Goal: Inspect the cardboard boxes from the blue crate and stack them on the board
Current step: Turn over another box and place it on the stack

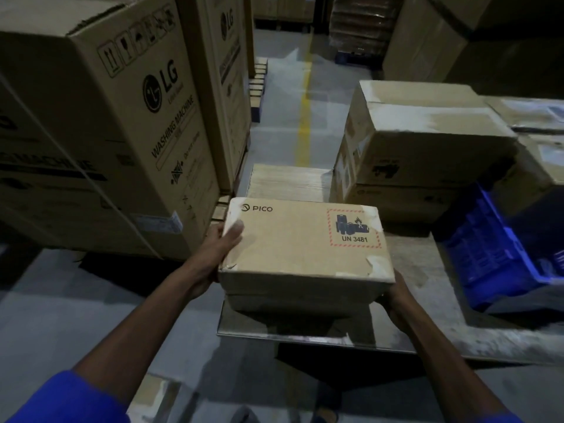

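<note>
I hold a flat PICO cardboard box [302,242] with a red-bordered UN 3481 label, level, over the near left part of the board [421,300]. My left hand [221,248] grips its left edge, thumb lying on the top face. My right hand [393,296] grips the near right corner from below, fingers hidden under the box. A second cardboard box [293,302] lies directly beneath the held one; whether they touch is unclear. The blue crate [488,254] stands on the board's right side, its inside out of sight.
Tall LG washing machine cartons [100,126] stand to the left. Stacked brown boxes [421,148] fill the board's far right. A wrapped flat bundle [288,181] lies behind the held box. A grey aisle with a yellow line [303,117] runs ahead.
</note>
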Tool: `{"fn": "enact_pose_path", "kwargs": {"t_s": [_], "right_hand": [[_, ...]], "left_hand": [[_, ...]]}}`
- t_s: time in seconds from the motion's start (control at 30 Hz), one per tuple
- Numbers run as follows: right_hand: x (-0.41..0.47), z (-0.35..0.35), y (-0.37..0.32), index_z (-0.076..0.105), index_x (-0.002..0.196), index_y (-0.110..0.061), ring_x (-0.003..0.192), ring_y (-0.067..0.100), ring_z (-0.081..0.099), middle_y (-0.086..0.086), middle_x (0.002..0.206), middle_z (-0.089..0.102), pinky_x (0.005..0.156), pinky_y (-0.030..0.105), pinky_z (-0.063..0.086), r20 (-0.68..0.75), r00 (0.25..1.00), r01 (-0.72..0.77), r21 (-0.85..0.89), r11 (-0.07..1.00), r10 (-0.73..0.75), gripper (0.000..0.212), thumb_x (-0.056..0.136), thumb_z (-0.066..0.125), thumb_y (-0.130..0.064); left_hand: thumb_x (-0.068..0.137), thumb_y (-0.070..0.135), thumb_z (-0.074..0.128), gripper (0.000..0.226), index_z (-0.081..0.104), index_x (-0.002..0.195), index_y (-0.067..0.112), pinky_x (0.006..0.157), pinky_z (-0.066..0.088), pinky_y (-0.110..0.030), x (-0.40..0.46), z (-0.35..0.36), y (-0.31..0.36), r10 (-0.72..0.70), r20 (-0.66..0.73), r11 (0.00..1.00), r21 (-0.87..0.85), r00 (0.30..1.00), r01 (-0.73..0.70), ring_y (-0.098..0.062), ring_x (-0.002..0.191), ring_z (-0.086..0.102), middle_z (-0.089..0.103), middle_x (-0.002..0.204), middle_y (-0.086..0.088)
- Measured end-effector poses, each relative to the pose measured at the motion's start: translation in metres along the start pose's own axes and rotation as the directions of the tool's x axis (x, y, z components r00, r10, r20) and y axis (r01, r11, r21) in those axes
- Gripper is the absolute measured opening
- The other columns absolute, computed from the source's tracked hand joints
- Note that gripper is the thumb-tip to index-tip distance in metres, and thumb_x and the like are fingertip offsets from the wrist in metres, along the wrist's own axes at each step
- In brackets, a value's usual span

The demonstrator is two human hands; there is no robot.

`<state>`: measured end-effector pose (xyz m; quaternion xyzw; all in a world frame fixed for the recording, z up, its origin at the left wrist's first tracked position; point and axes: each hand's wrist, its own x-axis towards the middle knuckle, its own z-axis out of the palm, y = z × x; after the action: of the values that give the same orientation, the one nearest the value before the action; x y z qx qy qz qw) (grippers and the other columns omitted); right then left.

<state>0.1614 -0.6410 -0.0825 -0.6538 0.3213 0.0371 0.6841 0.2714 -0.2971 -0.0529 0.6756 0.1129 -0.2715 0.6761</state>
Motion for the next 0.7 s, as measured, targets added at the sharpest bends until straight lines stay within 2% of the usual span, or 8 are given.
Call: {"fn": "enact_pose_path", "kwargs": {"t_s": [0.13, 0.2, 0.33, 0.4, 0.47, 0.5, 0.6, 0.7], "right_hand": [[-0.004, 0.005, -0.002, 0.061, 0.126, -0.025, 0.113, 0.030, 0.062, 0.008, 0.123, 0.065, 0.096, 0.053, 0.055, -0.001, 0.999, -0.050, 0.041, 0.998, 0.050, 0.021, 0.106, 0.055, -0.029], [-0.002, 0.008, 0.002, 0.057, 0.126, -0.032, 0.108, 0.025, 0.059, 0.003, 0.119, 0.063, 0.103, 0.055, 0.049, 0.002, 0.996, -0.092, 0.020, 0.996, 0.092, 0.019, 0.107, 0.053, -0.031], [-0.003, 0.022, 0.005, 0.059, 0.118, -0.037, 0.106, 0.027, 0.061, 0.003, 0.112, 0.067, 0.108, 0.058, 0.048, 0.038, 0.981, -0.188, -0.051, 0.981, 0.190, 0.014, 0.105, 0.055, -0.040], [-0.005, 0.026, 0.003, 0.066, 0.118, -0.031, 0.107, 0.032, 0.066, 0.008, 0.111, 0.072, 0.102, 0.056, 0.053, 0.053, 0.979, -0.194, -0.036, 0.980, 0.195, 0.023, 0.104, 0.056, -0.047], [-0.005, 0.023, -0.001, 0.072, 0.117, -0.024, 0.102, 0.034, 0.072, 0.012, 0.111, 0.077, 0.087, 0.050, 0.062, 0.002, 0.985, -0.172, 0.068, 0.983, 0.172, 0.034, 0.101, 0.060, -0.051], [-0.005, 0.020, -0.003, 0.071, 0.121, -0.019, 0.103, 0.035, 0.073, 0.013, 0.114, 0.076, 0.083, 0.048, 0.063, -0.021, 0.988, -0.150, 0.179, 0.972, 0.156, 0.039, 0.102, 0.060, -0.050], [-0.012, 0.000, -0.020, 0.066, 0.117, -0.008, 0.104, 0.033, 0.069, 0.018, 0.118, 0.070, 0.088, 0.048, 0.058, -0.031, 0.996, -0.060, 0.468, 0.882, 0.084, 0.041, 0.108, 0.047, -0.043], [-0.021, -0.017, -0.050, 0.065, 0.124, -0.011, 0.110, 0.033, 0.068, 0.020, 0.124, 0.071, 0.086, 0.044, 0.060, 0.024, 1.000, 0.001, 0.577, 0.817, -0.018, 0.047, 0.106, 0.046, -0.050]], "left_hand": [[0.047, 0.071, 0.093, 0.105, 0.052, 0.136, 0.032, 0.099, 0.050, -0.068, -0.003, -0.006, 0.006, -0.006, 0.019, 0.999, 0.038, 1.000, 0.005, -0.032, 0.113, 0.071, 0.075, 0.121, -0.003], [0.047, 0.065, 0.096, 0.102, 0.056, 0.134, 0.030, 0.102, 0.048, -0.068, -0.006, -0.012, 0.008, -0.002, 0.030, 1.000, -0.008, 1.000, 0.002, -0.035, 0.114, 0.070, 0.075, 0.121, -0.007], [0.076, 0.039, 0.080, 0.055, 0.063, 0.126, 0.022, 0.102, 0.053, -0.053, -0.016, -0.022, 0.009, 0.040, -0.010, 0.988, -0.148, 0.999, -0.041, -0.030, 0.105, 0.071, 0.073, 0.124, -0.016], [0.091, 0.028, 0.071, 0.043, 0.061, 0.131, 0.018, 0.085, 0.063, -0.040, -0.016, -0.026, 0.008, 0.094, -0.075, 0.986, -0.133, 0.993, -0.104, -0.021, 0.094, 0.075, 0.074, 0.119, -0.015], [0.100, 0.023, 0.063, 0.037, 0.057, 0.137, 0.017, 0.065, 0.061, -0.025, -0.017, -0.027, 0.008, 0.179, -0.158, 0.983, -0.014, 0.971, -0.184, -0.011, 0.085, 0.075, 0.073, 0.114, -0.008], [0.103, 0.024, 0.059, 0.039, 0.054, 0.141, 0.018, 0.064, 0.058, -0.022, -0.018, -0.025, 0.009, 0.232, -0.193, 0.972, 0.080, 0.953, -0.220, -0.009, 0.088, 0.073, 0.070, 0.117, -0.005], [0.110, 0.030, 0.044, 0.045, 0.043, 0.154, 0.025, 0.086, 0.050, -0.035, -0.016, -0.017, 0.011, 0.336, -0.204, 0.883, 0.407, 0.920, -0.232, -0.021, 0.116, 0.058, 0.056, 0.132, -0.002], [0.107, 0.051, 0.040, 0.050, 0.049, 0.151, 0.029, 0.104, 0.047, -0.047, -0.014, -0.001, 0.009, 0.264, -0.075, 0.793, 0.585, 0.962, -0.172, -0.027, 0.125, 0.055, 0.057, 0.138, -0.002]]}}
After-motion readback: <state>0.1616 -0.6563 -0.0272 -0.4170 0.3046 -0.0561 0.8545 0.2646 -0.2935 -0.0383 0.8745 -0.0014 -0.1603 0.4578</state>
